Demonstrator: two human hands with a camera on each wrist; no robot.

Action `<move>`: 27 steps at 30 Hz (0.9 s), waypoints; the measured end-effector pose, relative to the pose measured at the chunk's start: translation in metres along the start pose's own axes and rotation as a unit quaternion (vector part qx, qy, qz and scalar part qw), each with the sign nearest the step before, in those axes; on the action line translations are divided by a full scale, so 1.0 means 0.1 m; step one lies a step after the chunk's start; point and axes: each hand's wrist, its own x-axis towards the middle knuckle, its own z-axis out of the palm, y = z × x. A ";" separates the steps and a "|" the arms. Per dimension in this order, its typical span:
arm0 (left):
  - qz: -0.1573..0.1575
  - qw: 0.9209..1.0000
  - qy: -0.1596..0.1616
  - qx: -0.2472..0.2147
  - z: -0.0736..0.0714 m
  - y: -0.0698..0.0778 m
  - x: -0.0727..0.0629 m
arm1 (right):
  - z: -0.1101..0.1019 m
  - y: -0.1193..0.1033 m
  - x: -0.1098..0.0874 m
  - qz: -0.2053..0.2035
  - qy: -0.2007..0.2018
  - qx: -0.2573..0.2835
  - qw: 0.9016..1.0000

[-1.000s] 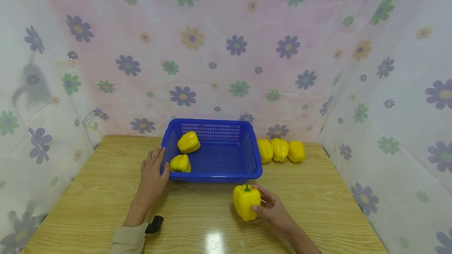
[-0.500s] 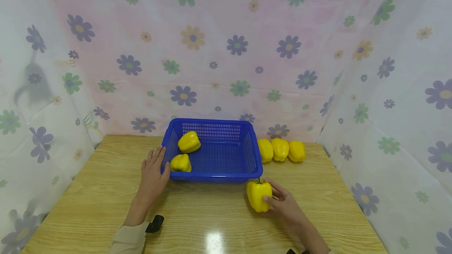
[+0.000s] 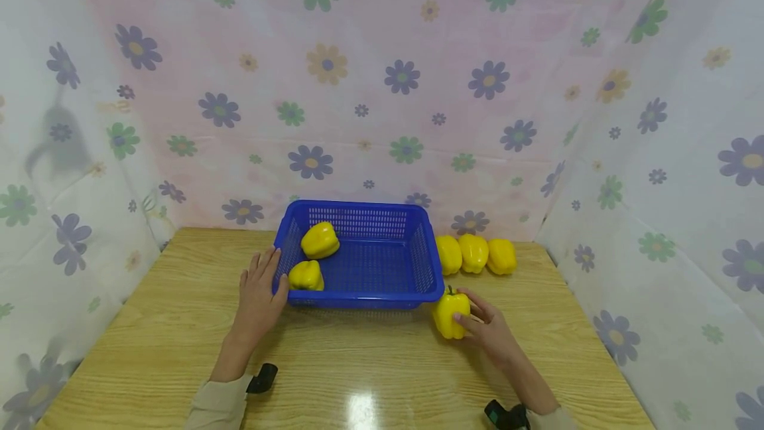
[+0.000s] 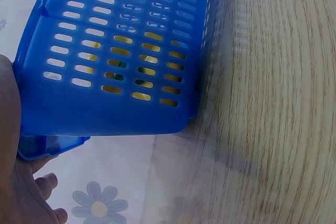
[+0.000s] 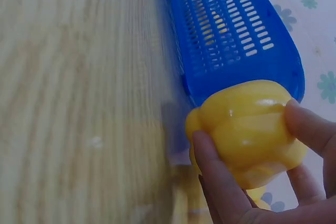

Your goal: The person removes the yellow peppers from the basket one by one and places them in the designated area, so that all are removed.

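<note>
A yellow bell pepper (image 3: pixel 451 316) with a green stem is pinched in my right hand (image 3: pixel 492 334), just off the front right corner of the blue basket (image 3: pixel 364 297). In the right wrist view, thumb and fingers curl around this pepper (image 5: pixel 247 129), which overlaps the basket's end wall. My left hand (image 3: pixel 258 297) rests with fairly straight fingers along the basket's left rim, the thumb at its front corner. Inside the basket, at its left end, lie two yellow bell peppers, one toward the back (image 3: pixel 319 240) and one toward the front (image 3: pixel 306 276).
Right of the basket, three yellow bell peppers (image 3: pixel 474 253) line up near the back of the wooden table (image 3: pixel 334 363). Flowered cloth walls (image 3: pixel 370 85) enclose the table at the back and both sides. A black wrist mount (image 3: pixel 504 415) shows at the right sleeve.
My right hand has carried the bell pepper rightward and away from me, from in front of the basket to its front right corner. The left hand has stayed on the rim.
</note>
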 end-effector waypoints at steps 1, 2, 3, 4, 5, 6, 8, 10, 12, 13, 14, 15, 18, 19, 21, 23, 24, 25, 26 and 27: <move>-0.002 1.000 -0.002 0.000 0.00 0.00 0.00 | -0.01 -0.02 0.02 -0.004 0.003 -0.005 1.000; -0.003 1.000 -0.003 -0.001 0.00 0.00 0.00 | -0.02 -0.02 0.03 -0.009 0.004 -0.011 1.000; -0.003 1.000 -0.004 -0.001 0.00 0.01 0.00 | -0.04 -0.03 0.06 -0.013 0.005 -0.017 1.000; -0.002 1.000 -0.004 -0.001 0.00 0.01 0.00 | -0.05 -0.04 0.08 -0.014 0.008 -0.022 1.000; -0.002 1.000 -0.003 0.000 0.00 0.01 0.00 | -0.06 -0.05 0.10 -0.017 0.012 -0.027 0.999; -0.001 1.000 -0.002 0.000 0.00 0.01 0.00 | -0.07 -0.06 0.12 -0.019 0.015 -0.032 0.999; 0.001 1.000 0.001 0.001 0.00 0.01 0.00 | -0.10 -0.07 0.16 -0.024 0.018 -0.040 0.999; 0.003 1.000 0.004 0.002 0.00 0.01 0.00 | -0.10 -0.09 0.20 -0.027 0.023 -0.040 0.999; 0.005 1.000 0.008 0.003 0.00 0.02 0.00 | -0.10 -0.10 0.22 -0.028 0.023 -0.040 0.999; 0.005 1.000 0.008 0.002 0.00 0.02 0.00 | -0.10 -0.10 0.24 -0.028 0.026 -0.040 0.998; 0.005 1.000 0.008 0.003 0.00 0.03 0.00 | -0.10 -0.11 0.25 -0.027 0.028 -0.040 0.998; 0.004 1.000 0.008 0.002 0.00 0.03 0.00 | -0.10 -0.11 0.27 -0.027 0.029 -0.041 0.998; 0.002 1.000 0.004 0.001 0.00 0.03 0.00 | -0.11 -0.10 0.32 -0.028 0.029 -0.050 0.998; 0.001 1.000 0.002 0.001 -0.01 0.04 0.00 | -0.11 -0.10 0.34 -0.028 0.028 -0.053 0.998; 0.001 1.000 0.000 0.001 -0.01 0.03 0.00 | -0.12 -0.11 0.37 -0.026 0.024 -0.058 0.998; 0.001 1.000 0.000 0.002 -0.01 0.03 0.01 | -0.13 -0.11 0.41 -0.020 0.019 -0.063 0.998; 0.001 1.000 0.000 0.002 -0.01 0.03 0.01 | -0.14 -0.11 0.42 -0.017 0.014 -0.066 0.998; 0.001 1.000 0.000 0.002 -0.01 0.03 0.01 | -0.14 -0.12 0.43 -0.012 0.012 -0.067 0.998; 0.001 1.000 0.000 0.001 -0.01 0.03 0.01 | -0.14 -0.12 0.45 -0.007 0.011 -0.067 0.998; 0.000 1.000 0.000 0.001 -0.01 0.03 0.01 | -0.15 -0.12 0.46 -0.002 0.010 -0.067 0.998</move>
